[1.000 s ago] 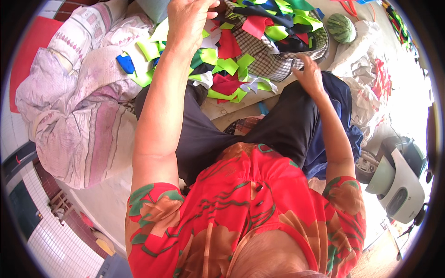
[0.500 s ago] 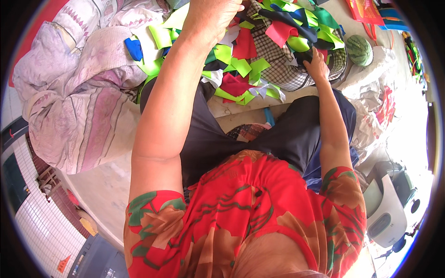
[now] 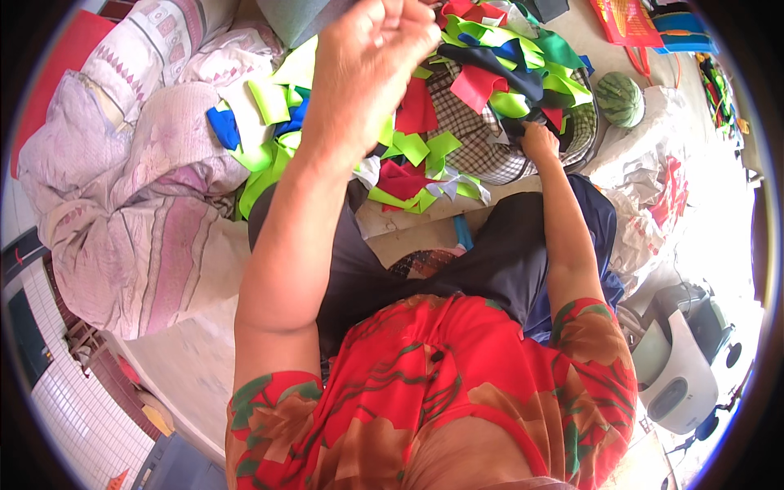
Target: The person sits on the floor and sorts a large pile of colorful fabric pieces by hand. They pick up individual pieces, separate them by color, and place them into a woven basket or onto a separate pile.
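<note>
Reaching up and forward, the left hand (image 3: 371,57) is raised high over the heap of cloth scraps (image 3: 457,106), its fingers curled in toward the palm and its back turned to the camera; whether anything is pinched inside that loose fist cannot be told. The left forearm runs nearly straight up the middle of the view, hiding part of the heap.

The right hand (image 3: 537,140) is stretched out low, fingers buried among dark scraps at the edge of a checked cloth (image 3: 478,143), closed around them as far as can be seen.

The scraps, mostly lime green, red and blue strips, lie spread in front of the person's knees, spilling left toward a pink and white quilt (image 3: 122,188).

At the top right a flat red package (image 3: 625,20) lies on the floor, with a striped green watermelon (image 3: 620,98) just below it. A crumpled white plastic bag with red print (image 3: 653,180) sits right of the right arm.
</note>
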Available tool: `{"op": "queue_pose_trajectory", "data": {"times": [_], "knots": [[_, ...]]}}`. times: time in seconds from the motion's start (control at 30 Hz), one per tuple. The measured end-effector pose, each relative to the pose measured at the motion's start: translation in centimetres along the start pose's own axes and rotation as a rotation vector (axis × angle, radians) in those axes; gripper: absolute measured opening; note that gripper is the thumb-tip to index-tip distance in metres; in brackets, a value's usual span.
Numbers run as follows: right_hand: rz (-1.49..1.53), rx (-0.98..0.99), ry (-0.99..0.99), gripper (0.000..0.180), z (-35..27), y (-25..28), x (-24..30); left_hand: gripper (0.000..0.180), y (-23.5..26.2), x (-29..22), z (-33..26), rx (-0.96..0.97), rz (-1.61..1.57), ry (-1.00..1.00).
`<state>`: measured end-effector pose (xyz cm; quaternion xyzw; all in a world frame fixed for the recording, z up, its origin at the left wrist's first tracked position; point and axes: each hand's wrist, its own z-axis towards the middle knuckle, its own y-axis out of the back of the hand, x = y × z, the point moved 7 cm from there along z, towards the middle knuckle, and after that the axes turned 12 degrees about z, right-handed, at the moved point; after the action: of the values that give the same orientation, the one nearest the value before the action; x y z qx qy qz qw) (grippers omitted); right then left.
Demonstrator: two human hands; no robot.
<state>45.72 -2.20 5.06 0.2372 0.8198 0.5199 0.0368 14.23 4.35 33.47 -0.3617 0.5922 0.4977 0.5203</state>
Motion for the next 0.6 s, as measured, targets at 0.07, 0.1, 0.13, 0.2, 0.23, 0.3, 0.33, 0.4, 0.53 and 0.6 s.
{"op": "queue_pose_trajectory", "data": {"times": [0.07,0.1,0.13,0.2,0.23,0.3,0.33,0.4,0.53,0.6], "knots": [[0.059,-0.062,0.066,0.037,0.4,0.0,-0.5,0.017,-0.5,-0.1,-0.8,-0.002,-0.010,0.002],[0.089,-0.091,0.102,0.037,0.6,0.1,-0.4,0.017,-0.7,-0.1,-1.2,-0.008,-0.060,0.039],[0.178,-0.121,0.109,0.036,0.3,0.6,0.0,0.016,-0.9,0.0,-1.4,-0.008,-0.098,0.031],[0.265,-0.210,0.190,0.037,0.7,1.2,0.3,0.016,-0.9,0.1,-1.8,-0.087,-0.178,0.056],[0.306,-0.254,0.229,0.037,0.6,1.6,0.5,0.016,-0.8,0.3,-1.9,-0.122,-0.231,0.059],[0.394,-0.421,0.336,0.040,0.3,3.3,1.1,0.017,-0.5,0.7,-1.9,-0.185,-0.307,0.047],[0.474,-0.546,0.434,0.040,-0.1,4.4,1.5,0.017,-0.3,0.8,-1.9,-0.217,-0.344,0.041],[0.549,-0.770,0.550,0.042,-1.3,6.6,2.5,0.018,-0.5,0.9,-2.0,-0.226,-0.414,0.073],[0.501,-0.972,0.511,0.040,-3.8,9.8,5.6,0.019,-0.7,0.7,-2.0,-0.266,-0.480,0.098],[0.491,-0.884,0.479,0.042,-3.4,9.9,6.0,0.019,-0.8,0.5,-1.9,-0.284,-0.516,0.103]]}}
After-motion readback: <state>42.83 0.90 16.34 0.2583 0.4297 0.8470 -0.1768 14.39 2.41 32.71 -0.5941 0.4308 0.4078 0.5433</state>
